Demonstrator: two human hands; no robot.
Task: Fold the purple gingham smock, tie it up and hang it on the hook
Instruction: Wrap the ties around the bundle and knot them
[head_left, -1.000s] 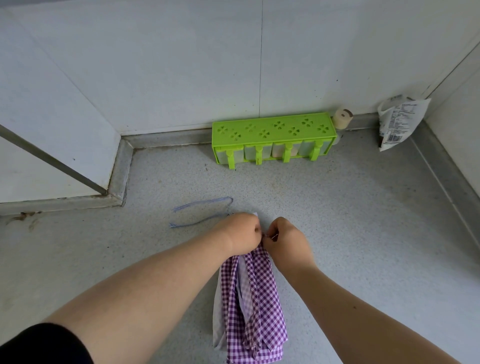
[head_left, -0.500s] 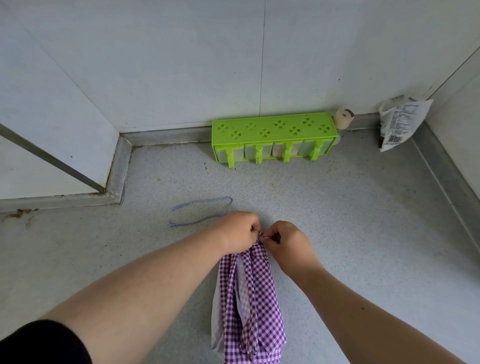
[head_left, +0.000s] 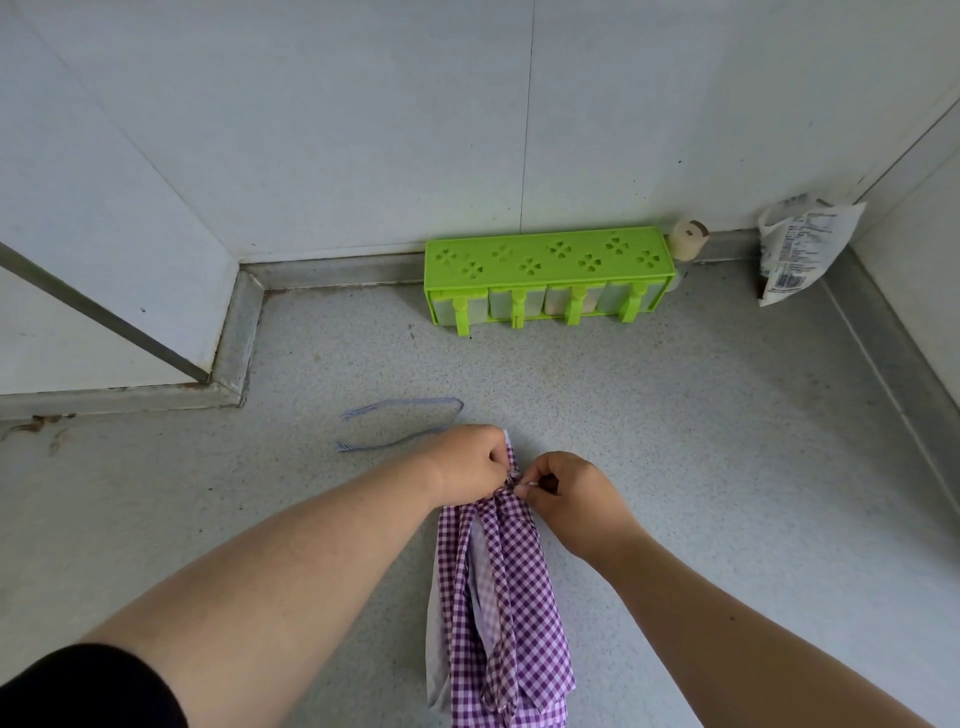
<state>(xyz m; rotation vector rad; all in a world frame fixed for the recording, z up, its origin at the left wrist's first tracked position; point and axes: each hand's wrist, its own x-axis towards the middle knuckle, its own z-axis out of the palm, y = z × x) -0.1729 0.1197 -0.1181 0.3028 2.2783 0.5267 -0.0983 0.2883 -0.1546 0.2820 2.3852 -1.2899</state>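
The smock (head_left: 501, 613) is pinched at its gathered top by both hands, left (head_left: 470, 462) and right (head_left: 569, 499); its length runs toward the wearer.

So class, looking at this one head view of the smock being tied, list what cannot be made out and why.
- The knot: covered by the left hand and right hand.
- The purple gingham smock: its lower end is cut off by the bottom edge.
- The hook: nowhere in frame.
- Print on the white packet: too small to read.
- Contents of the green rack: hidden by its lid.
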